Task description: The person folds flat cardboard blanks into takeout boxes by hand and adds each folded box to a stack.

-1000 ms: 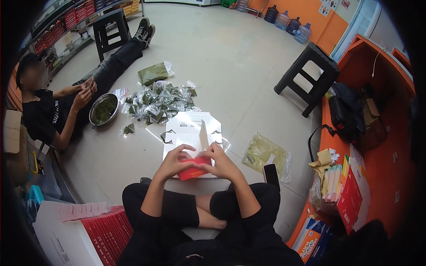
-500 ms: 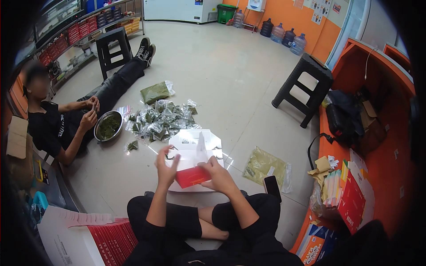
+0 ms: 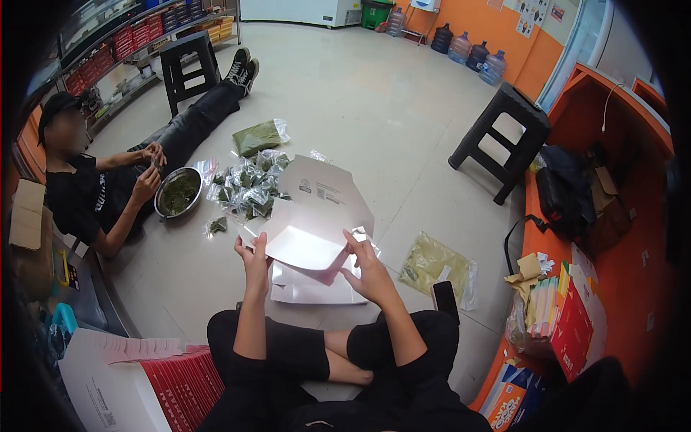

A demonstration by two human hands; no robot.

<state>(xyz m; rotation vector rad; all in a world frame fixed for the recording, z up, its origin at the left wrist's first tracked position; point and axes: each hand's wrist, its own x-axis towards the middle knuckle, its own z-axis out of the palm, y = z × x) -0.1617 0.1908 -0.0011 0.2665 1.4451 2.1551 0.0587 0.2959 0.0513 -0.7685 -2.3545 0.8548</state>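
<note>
A white cardboard box blank (image 3: 327, 191), partly folded, is held up over the floor in front of my crossed legs. My left hand (image 3: 253, 261) pinches its near left corner. At its right edge my right hand (image 3: 368, 272) grips a flap, the thumb lower than the fingers. Beneath it lies another white card piece (image 3: 306, 291), largely covered by the raised blank. Just beyond sits a pile of small clear bags with green contents (image 3: 252, 183), partly hidden behind the blank.
At left a seated person (image 3: 86, 180) works over a metal bowl of green stuff (image 3: 180, 193). A larger green bag (image 3: 259, 137), yellowish bag (image 3: 432, 266) and phone (image 3: 445, 299) lie on the floor. Stacked red-and-white cartons (image 3: 173, 389) stand near left; a black stool (image 3: 500, 140) stands right.
The blank's red panel has turned out of sight, and its white inside now spreads upward between my hands. My hands have moved farther apart, gripping its two sides.
</note>
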